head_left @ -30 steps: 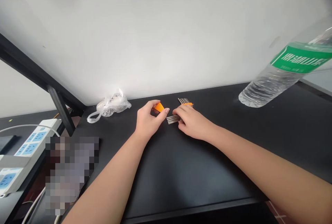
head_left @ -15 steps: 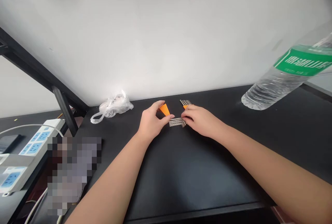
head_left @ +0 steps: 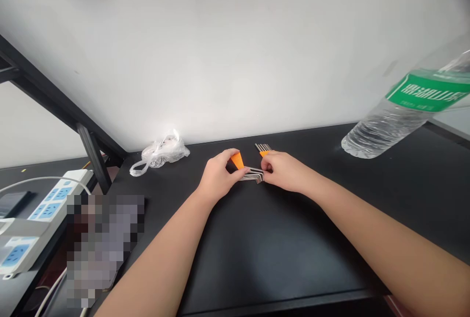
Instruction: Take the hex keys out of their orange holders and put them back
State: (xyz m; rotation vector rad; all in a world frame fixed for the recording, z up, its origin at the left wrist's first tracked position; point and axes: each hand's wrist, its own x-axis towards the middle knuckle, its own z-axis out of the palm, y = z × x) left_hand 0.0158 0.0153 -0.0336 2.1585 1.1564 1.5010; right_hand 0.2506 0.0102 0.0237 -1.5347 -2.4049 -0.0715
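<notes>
The left hand (head_left: 216, 177) pinches an orange holder (head_left: 237, 160) beside bent metal keys (head_left: 252, 177) on the table (head_left: 279, 253); the right hand (head_left: 288, 171) curls at their right end, grip unclear. Moving them calls for fingertip care.

Everything is carried by a smooth, matte black rectangular tabletop (head_left: 279, 243). Near its far edge, toward the left, a crumpled translucent white plastic bag (head_left: 165, 151) is laid. Around the middle, bent silver metal rods (head_left: 253, 174) are lined up side by side; just beyond them, straight-ended metal rods (head_left: 263, 147) are seen, banded by an orange plastic holder (head_left: 264, 153), partly hidden. At the right, a large clear plastic bottle with a green label (head_left: 389, 121) is supported on its base.
</notes>
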